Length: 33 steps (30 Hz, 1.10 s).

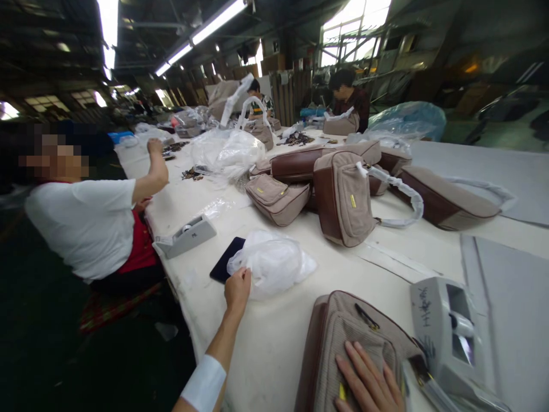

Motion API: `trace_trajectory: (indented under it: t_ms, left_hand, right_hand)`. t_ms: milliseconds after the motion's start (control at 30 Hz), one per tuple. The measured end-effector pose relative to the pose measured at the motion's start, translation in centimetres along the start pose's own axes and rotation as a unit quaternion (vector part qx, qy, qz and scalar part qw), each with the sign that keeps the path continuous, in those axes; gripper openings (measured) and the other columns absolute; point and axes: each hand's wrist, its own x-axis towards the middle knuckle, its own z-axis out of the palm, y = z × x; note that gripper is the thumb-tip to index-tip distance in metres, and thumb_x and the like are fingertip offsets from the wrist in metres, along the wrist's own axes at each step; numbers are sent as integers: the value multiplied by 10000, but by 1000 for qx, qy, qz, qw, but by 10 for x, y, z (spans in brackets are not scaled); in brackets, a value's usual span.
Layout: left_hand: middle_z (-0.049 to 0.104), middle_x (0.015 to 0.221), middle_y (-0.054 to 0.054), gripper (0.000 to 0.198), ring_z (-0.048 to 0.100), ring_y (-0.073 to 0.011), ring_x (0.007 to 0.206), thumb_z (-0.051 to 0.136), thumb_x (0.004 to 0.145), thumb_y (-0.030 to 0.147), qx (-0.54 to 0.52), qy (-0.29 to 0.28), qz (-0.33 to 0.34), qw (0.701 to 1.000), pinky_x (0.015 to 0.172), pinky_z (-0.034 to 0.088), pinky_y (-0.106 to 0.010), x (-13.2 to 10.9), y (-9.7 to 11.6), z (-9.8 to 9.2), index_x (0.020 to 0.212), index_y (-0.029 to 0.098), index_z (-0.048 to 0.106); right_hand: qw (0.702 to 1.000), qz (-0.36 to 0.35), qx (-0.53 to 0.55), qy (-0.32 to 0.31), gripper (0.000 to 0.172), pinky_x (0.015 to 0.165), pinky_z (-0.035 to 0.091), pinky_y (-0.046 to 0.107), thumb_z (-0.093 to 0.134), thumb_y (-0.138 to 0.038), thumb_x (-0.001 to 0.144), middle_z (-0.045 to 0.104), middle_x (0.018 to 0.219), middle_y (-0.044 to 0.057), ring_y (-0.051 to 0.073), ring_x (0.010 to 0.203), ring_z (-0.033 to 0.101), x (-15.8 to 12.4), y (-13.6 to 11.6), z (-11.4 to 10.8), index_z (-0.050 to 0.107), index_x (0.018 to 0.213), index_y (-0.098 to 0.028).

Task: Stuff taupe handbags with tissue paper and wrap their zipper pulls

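A long white bench (274,343) carries a cluster of beige-and-brown handbags (343,197) lying on their sides, some with wrapped handles. One grey tape dispenser (186,236) sits near the left edge, with a dark flat card (223,263) just beside it. Another dispenser (448,329) stands at the near right. Crumpled clear plastic (227,151) lies farther along. A person in a white shirt (86,223) sits at the left side, and another person (347,94) works at the far end.

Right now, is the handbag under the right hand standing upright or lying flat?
Lying flat. The handbag rests on its broad side on the table, and the right hand lies open on its upward face.
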Motion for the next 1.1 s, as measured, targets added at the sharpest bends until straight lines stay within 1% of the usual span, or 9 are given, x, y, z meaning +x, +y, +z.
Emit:
trace_trajectory:
  t_ms: [133,267,500,633,733,833,933,1033,1100]
  left_hand:
    - [633,765,-35,193,584,-194,772,532,780,352,-80,58,9,995,740,426,-257,-17,-7,-4,764,194,641]
    - [515,567,29,281,498,-137,569,607,696,461,-199,56,-13,978,585,411,-233,-29,-13,0,652,184,597]
    - [469,567,62,377,419,-88,500,619,660,510,-422,30,-53,905,499,371,-206,-49,-17,-19,814,167,590]
    - [498,604,37,266,451,-93,543,633,687,421,-503,-73,-42,860,541,399,-218,-96,7,-39,740,166,574]
    - [499,571,28,230,455,-97,549,655,700,367,-569,-239,-30,786,563,400,-225,-140,33,-47,665,157,568]
    - [482,545,29,238,446,-91,566,673,723,329,-545,-370,20,752,593,379,-212,-172,50,-47,610,144,575]
    - [555,649,4,213,474,-102,609,673,738,358,-491,-445,62,746,582,373,-206,-187,59,-44,757,147,645]
    - [624,969,-54,480,558,-162,804,733,663,399,-504,-458,73,728,652,424,-222,-190,66,-42,1078,199,597]
    - [635,955,-53,432,567,-173,847,753,647,377,-488,-458,90,738,701,434,-227,-187,74,-42,1008,185,614]
  right_hand:
    - [1000,3,0,-20,458,874,417,360,509,-497,796,588,1233,52,266,1079,582,2,-3,-6,588,1187,-272]
    - [1000,10,15,-26,474,885,421,375,513,-456,810,567,1259,81,273,1101,568,5,-4,-14,564,1216,-215]
    - [995,46,84,0,420,828,486,373,522,-395,831,585,1235,94,276,1060,596,9,-9,-24,561,1197,-191]
    - [947,203,247,15,298,822,516,309,518,-335,859,662,1104,58,211,992,632,29,-18,-47,592,1124,-221]
    - [840,407,355,-52,358,803,529,313,480,-403,865,664,1087,82,211,961,639,60,-21,-68,595,1128,-188]
    - [772,469,423,-74,405,913,458,400,541,-470,797,648,1104,93,259,1046,585,82,-20,-79,627,1069,-183]
    - [759,460,456,-67,287,929,404,419,528,-452,806,668,963,81,280,1083,534,81,-25,-81,657,785,-197]
    - [765,447,459,-54,277,894,392,394,510,-414,828,658,819,60,277,1072,517,71,-34,-83,627,687,-207]
    - [775,430,462,-41,260,884,385,368,504,-391,837,646,773,43,261,1048,523,67,-35,-87,632,695,-215]
